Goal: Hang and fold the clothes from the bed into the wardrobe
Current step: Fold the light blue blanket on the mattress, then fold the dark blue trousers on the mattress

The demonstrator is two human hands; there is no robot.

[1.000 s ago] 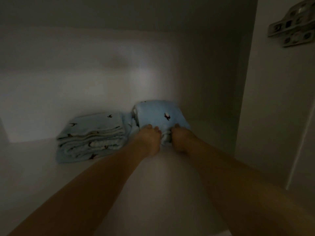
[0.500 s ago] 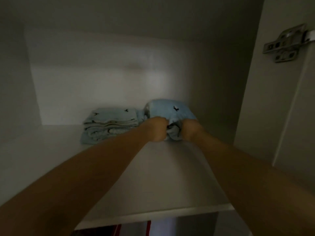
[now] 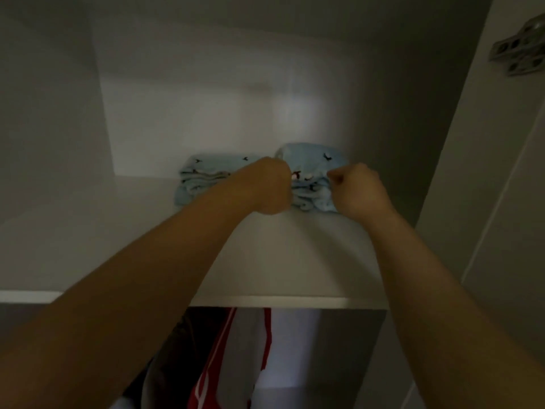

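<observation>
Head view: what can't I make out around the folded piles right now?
Head view:
Grip of left hand and right hand on right folded pile: fingers hidden behind fists.
Left folded pile: right end covered by the left forearm.
Hanging clothes below: dim, cut by bottom edge.

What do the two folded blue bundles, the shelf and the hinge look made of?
Left bundle and right bundle: soft fabric, perhaps cotton knit; limp layered folds, small dark printed motifs. Shelf: probably white laminated board; smooth matte face, squared front edge. Hinge: dull grey metal, pressed plate with holes; blurred.
</observation>
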